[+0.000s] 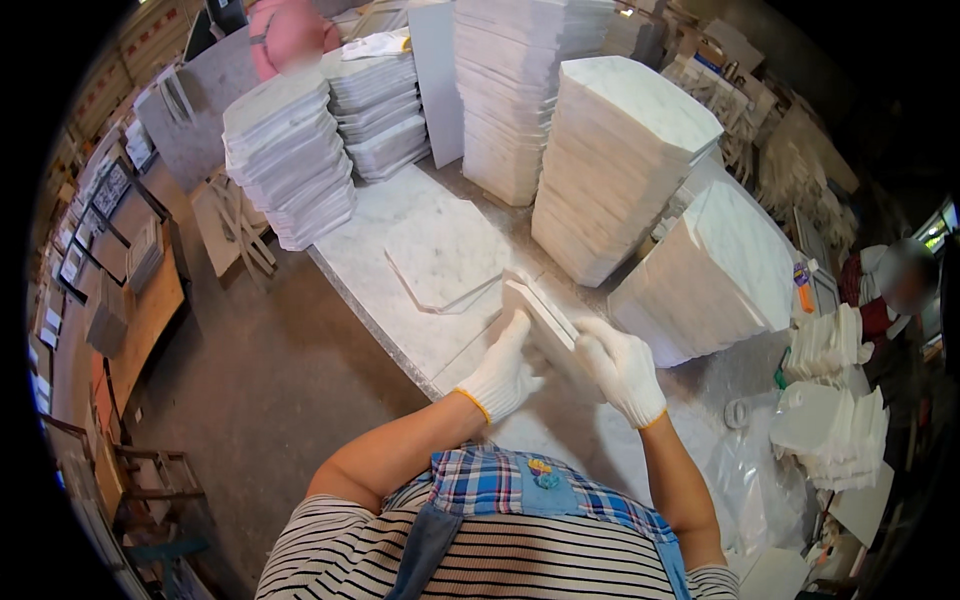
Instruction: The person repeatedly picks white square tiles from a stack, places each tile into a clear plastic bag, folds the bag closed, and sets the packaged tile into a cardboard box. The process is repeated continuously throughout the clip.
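Observation:
In front of my chest a white marble tile [541, 316] stands on edge above the table; a second slab seems to lie against it, though the edges are hard to separate. My left hand [503, 372], in a white knit glove, grips its left side with the thumb against the face. On the other side my gloved right hand [620, 368] is closed around the upper edge, fingers partly hidden. Just beyond them a flat marble tile with cut corners [450, 250] lies on the white work surface [385, 330].
Tall stacks of marble tiles [625, 150] line the table's far and right sides, with another stack [285, 160] at the left. A tape roll [737, 413] and clear plastic [760, 480] lie at right. Two people [285, 40] [885, 285] are farther off.

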`<action>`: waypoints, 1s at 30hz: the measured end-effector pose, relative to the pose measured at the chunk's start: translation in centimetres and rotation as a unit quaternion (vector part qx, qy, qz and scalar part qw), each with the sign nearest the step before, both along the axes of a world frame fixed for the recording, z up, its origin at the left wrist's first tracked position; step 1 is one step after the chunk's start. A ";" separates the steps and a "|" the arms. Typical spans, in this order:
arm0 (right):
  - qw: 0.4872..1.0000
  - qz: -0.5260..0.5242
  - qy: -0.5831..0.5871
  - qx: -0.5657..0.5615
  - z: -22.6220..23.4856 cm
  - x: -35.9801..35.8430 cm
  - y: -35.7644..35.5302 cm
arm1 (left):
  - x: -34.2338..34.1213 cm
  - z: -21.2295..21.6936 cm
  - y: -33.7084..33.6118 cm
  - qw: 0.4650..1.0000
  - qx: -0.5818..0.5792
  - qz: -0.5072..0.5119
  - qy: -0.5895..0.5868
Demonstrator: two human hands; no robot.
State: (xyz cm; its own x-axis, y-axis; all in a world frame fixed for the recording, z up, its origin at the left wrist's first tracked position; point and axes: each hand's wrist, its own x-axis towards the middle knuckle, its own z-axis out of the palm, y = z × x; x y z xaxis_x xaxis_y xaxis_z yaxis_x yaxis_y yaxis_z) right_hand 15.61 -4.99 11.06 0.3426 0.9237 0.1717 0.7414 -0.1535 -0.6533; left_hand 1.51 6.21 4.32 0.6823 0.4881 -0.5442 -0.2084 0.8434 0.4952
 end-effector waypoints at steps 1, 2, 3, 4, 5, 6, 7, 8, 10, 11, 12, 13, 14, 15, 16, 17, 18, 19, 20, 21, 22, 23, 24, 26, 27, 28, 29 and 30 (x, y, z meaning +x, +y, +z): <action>1.000 0.001 0.004 -0.018 0.4 -0.1 -0.3 | 0.3 -0.2 0.1 0.996 0.070 0.017 0.051; 0.999 0.005 0.009 -0.037 1.3 -0.5 -0.8 | 0.3 -0.7 0.2 0.984 0.137 0.036 0.105; 0.998 0.008 0.014 -0.056 1.7 -0.7 -1.0 | 0.5 -2.5 1.1 0.954 0.251 0.080 0.140; 0.999 0.000 0.002 -0.053 1.6 -0.8 -1.1 | 0.8 -5.1 2.7 0.908 0.362 0.119 0.172; 0.999 -0.009 -0.010 -0.049 1.3 -0.7 -1.3 | 0.8 -6.5 4.1 0.847 0.467 0.154 0.202; 0.998 -0.024 -0.021 -0.046 1.0 -0.5 -1.6 | 0.6 -6.4 5.4 0.866 0.460 0.130 0.148; 0.999 -0.030 -0.006 -0.040 0.7 -0.5 -1.8 | 0.3 -6.1 7.0 0.881 0.450 0.108 0.096; 0.999 -0.035 0.007 -0.034 0.7 -0.5 -1.8 | 0.5 -5.7 7.9 0.882 0.460 0.079 0.058; 0.999 -0.046 0.021 0.002 -0.1 -0.6 -2.1 | 1.0 -4.9 9.3 0.868 0.496 0.008 -0.002; 0.998 -0.054 0.023 0.032 -1.6 -0.6 -2.6 | 1.2 -4.6 9.4 0.860 0.509 -0.009 -0.018; 0.996 -0.061 0.025 0.061 -3.3 -0.7 -3.0 | 1.4 -4.2 9.4 0.852 0.522 -0.025 -0.034; 0.984 -0.076 0.120 0.111 -5.8 -1.0 -3.3 | 1.7 -3.9 9.3 0.851 0.522 -0.017 -0.045; 0.960 -0.091 0.211 0.160 -8.7 -1.2 -3.5 | 2.2 -3.7 9.2 0.851 0.522 -0.010 -0.058; 0.925 -0.105 0.301 0.206 -10.6 -1.6 -3.8 | 2.4 -4.0 9.0 0.861 0.505 0.000 -0.061; 0.919 -0.108 0.319 0.206 -11.3 -2.4 -3.9 | 2.4 -4.4 8.8 0.870 0.489 0.011 -0.061; 0.912 -0.110 0.337 0.207 -11.9 -3.2 -3.8 | 2.3 -4.8 8.9 0.873 0.483 0.016 -0.059; 0.904 -0.113 0.355 0.208 -12.4 -3.7 -3.7 | 2.3 -5.2 8.9 0.877 0.476 0.021 -0.059; 0.898 -0.135 0.363 0.209 -12.9 -3.8 -3.2 | 2.4 -5.4 9.1 0.875 0.481 0.019 -0.059; 0.891 -0.158 0.371 0.210 -13.5 -3.8 -2.7 | 2.4 -5.5 9.2 0.872 0.485 0.018 -0.059; 0.883 -0.180 0.378 0.210 -13.8 -3.9 -2.3 | 2.3 -5.7 9.2 0.883 0.466 0.007 -0.055; 0.885 -0.188 0.367 0.216 -13.7 -3.8 -1.9 | 2.1 -5.7 9.0 0.893 0.447 -0.002 -0.052; 0.886 -0.196 0.357 0.222 -13.5 -3.8 -1.5 | 2.0 -5.6 9.0 0.903 0.427 -0.012 -0.050; 0.887 -0.205 0.345 0.227 -13.4 -3.7 -1.2 | 1.9 -5.5 9.1 0.890 0.453 -0.016 -0.047; 0.903 -0.221 0.273 0.248 -14.4 -3.3 -1.0 | 1.8 -4.6 9.0 0.864 0.501 -0.028 -0.045; 0.908 -0.229 0.236 0.258 -14.8 -3.2 -1.0 | 1.9 -4.2 9.1 0.854 0.517 -0.038 -0.041; 0.904 -0.236 0.254 0.251 -14.3 -3.6 -1.0 | 1.7 -4.0 9.2 0.844 0.532 -0.049 -0.035; 0.898 -0.242 0.272 0.245 -13.5 -4.1 -0.8 | 1.4 -3.9 9.3 0.835 0.547 -0.061 -0.029; 0.893 -0.249 0.289 0.239 -13.0 -4.4 -0.7 | 1.2 -4.0 9.3 0.831 0.552 -0.066 -0.019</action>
State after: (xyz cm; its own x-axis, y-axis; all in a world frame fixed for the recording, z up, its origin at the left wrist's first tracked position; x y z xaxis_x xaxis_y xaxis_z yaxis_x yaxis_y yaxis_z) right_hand 11.23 -5.69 -1.97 0.8500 0.4997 0.1669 0.1760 0.0292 -0.9840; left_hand 2.68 15.49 0.29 0.7766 0.5943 0.2092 -0.1834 -0.1044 0.9775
